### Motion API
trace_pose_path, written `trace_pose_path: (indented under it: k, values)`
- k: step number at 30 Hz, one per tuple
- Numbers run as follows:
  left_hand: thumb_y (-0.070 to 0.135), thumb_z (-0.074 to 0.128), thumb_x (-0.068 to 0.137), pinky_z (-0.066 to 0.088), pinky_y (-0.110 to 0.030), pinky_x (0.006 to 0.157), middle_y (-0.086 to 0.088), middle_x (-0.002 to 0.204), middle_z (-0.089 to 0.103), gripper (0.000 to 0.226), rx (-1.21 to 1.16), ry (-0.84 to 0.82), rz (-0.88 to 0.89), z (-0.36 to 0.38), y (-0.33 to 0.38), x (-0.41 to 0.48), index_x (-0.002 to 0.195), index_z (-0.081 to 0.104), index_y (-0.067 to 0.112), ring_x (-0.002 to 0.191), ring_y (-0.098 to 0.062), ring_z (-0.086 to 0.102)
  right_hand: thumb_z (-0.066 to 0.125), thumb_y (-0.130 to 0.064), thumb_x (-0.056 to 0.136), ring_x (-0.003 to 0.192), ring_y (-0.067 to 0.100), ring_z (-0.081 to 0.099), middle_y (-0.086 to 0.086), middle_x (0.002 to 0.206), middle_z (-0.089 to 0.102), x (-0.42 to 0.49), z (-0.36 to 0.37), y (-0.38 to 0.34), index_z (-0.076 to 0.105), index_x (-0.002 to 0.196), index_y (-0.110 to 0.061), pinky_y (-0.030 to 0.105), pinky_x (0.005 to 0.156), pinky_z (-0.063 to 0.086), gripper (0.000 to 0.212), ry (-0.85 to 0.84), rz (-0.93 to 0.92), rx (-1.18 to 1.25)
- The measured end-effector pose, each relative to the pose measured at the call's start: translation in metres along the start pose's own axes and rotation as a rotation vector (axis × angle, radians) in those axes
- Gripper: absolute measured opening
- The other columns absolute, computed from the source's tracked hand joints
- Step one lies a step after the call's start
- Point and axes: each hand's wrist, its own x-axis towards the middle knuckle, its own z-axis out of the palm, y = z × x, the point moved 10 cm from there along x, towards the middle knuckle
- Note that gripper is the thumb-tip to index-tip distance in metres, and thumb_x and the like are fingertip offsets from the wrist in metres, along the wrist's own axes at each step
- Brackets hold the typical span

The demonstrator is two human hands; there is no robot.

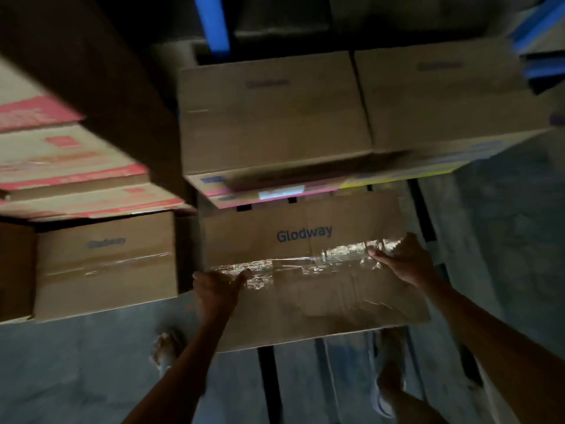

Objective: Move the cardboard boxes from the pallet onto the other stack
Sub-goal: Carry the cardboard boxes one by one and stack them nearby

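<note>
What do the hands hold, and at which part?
Both hold the Glodway box: the left hand grips its left top edge, the right hand its right top edge.

Left of taped brown Glodway cardboard box (305, 298): narrow gap, walled by second brown cardboard box (104, 270). Right: open grey floor (504, 228).

The room is dim, and most of it lies in shadow. The floor (76, 362) is grey concrete, mottled with paler patches, and runs along the bottom and up the right side. A blue post (212, 22) stands upright at the top centre against darkness. More blue framing (538, 29), perhaps shelving, shows blurred at the top right.
</note>
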Motion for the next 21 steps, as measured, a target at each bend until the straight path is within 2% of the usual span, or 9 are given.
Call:
trace_pose_path:
  k: [2, 4, 6, 7, 10, 13, 15, 19, 21]
  values:
    - [0.086, 0.059, 0.053, 0.041, -0.028, 0.067, -0.006, 0.064, 0.054, 0.082, 0.099, -0.017, 0.039, 0.057, 0.039, -0.019, 0.067, 0.061, 0.005, 0.067, -0.021, 0.06, 0.062, -0.092, 0.043, 0.083, 0.022, 0.068, -0.002, 0.067, 0.063, 0.042, -0.038, 0.041, 0.044, 0.117, -0.005, 0.029, 0.065, 0.046, 0.116, -0.011, -0.014, -0.009]
    - [0.092, 0.059, 0.046, 0.049, -0.032, 0.064, -0.008, 0.072, 0.058, 0.091, 0.096, 0.012, 0.002, 0.099, 0.055, -0.028, 0.071, 0.062, 0.005, 0.074, -0.024, 0.064, 0.063, -0.091, 0.046, 0.084, 0.021, 0.068, -0.003, 0.068, 0.063, 0.079, -0.062, 0.073, 0.039, 0.123, -0.007, 0.028, 0.065, 0.045, 0.116, 0.002, -0.035, -0.011]
    - [0.088, 0.068, 0.041, 0.054, -0.039, 0.071, -0.012, 0.078, 0.063, 0.096, 0.006, 0.034, -0.011, 0.144, 0.089, -0.048, 0.079, 0.061, 0.0, 0.084, -0.029, 0.066, 0.069, -0.085, 0.049, 0.092, 0.023, 0.067, 0.0, 0.086, 0.069, 0.117, -0.095, 0.109, 0.031, 0.13, -0.012, 0.03, 0.073, 0.049, 0.115, 0.021, -0.031, 0.046]
    - [0.084, 0.072, 0.043, 0.053, -0.04, 0.071, -0.01, 0.072, 0.06, 0.091, -0.013, 0.052, -0.011, 0.156, 0.117, -0.066, 0.075, 0.059, 0.0, 0.082, -0.027, 0.067, 0.072, -0.082, 0.05, 0.099, 0.025, 0.066, 0.002, 0.098, 0.07, 0.135, -0.108, 0.123, 0.03, 0.131, -0.016, 0.03, 0.078, 0.05, 0.113, 0.031, -0.036, 0.066]
    - [0.066, 0.077, 0.06, 0.047, -0.035, 0.063, 0.0, 0.051, 0.044, 0.066, -0.039, 0.063, 0.061, 0.201, 0.176, -0.09, 0.051, 0.044, 0.01, 0.055, -0.001, 0.057, 0.08, -0.065, 0.061, 0.111, 0.03, 0.061, 0.008, 0.117, 0.063, 0.177, -0.141, 0.15, 0.033, 0.135, -0.015, 0.034, 0.087, 0.048, 0.1, 0.044, -0.069, 0.125]
    - [0.1, 0.05, 0.041, 0.053, -0.035, 0.069, -0.007, 0.068, 0.064, 0.104, 0.052, 0.092, 0.053, 0.254, 0.181, -0.077, 0.069, 0.061, 0.001, 0.072, -0.02, 0.068, 0.083, -0.06, 0.061, 0.101, 0.028, 0.06, 0.01, 0.114, 0.062, 0.214, -0.165, 0.176, 0.044, 0.122, -0.011, 0.032, 0.083, 0.048, 0.087, 0.076, -0.086, 0.104]
    - [0.099, 0.053, 0.034, 0.05, -0.032, 0.063, -0.012, 0.074, 0.066, 0.112, 0.022, 0.106, -0.011, 0.29, 0.17, -0.056, 0.078, 0.061, -0.003, 0.075, -0.024, 0.068, 0.084, -0.06, 0.058, 0.099, 0.027, 0.06, 0.012, 0.111, 0.061, 0.237, -0.178, 0.19, 0.05, 0.115, -0.01, 0.035, 0.082, 0.051, 0.084, 0.115, -0.093, 0.106]
    - [0.1, 0.054, 0.032, 0.055, -0.037, 0.064, -0.021, 0.084, 0.069, 0.12, 0.079, 0.08, 0.013, 0.326, 0.205, -0.053, 0.086, 0.061, -0.007, 0.078, -0.028, 0.069, 0.083, -0.064, 0.057, 0.105, 0.03, 0.061, 0.013, 0.116, 0.061, 0.276, -0.182, 0.223, 0.05, 0.12, -0.007, 0.037, 0.086, 0.053, 0.092, 0.093, -0.03, 0.139]
    - [0.089, 0.069, 0.038, 0.055, -0.038, 0.068, -0.021, 0.091, 0.068, 0.107, 0.085, 0.099, 0.024, 0.324, 0.234, -0.068, 0.093, 0.059, -0.003, 0.085, -0.034, 0.068, 0.08, -0.068, 0.054, 0.109, 0.031, 0.061, 0.014, 0.119, 0.062, 0.29, -0.179, 0.233, 0.05, 0.122, -0.006, 0.037, 0.088, 0.053, 0.098, 0.08, -0.022, 0.165]
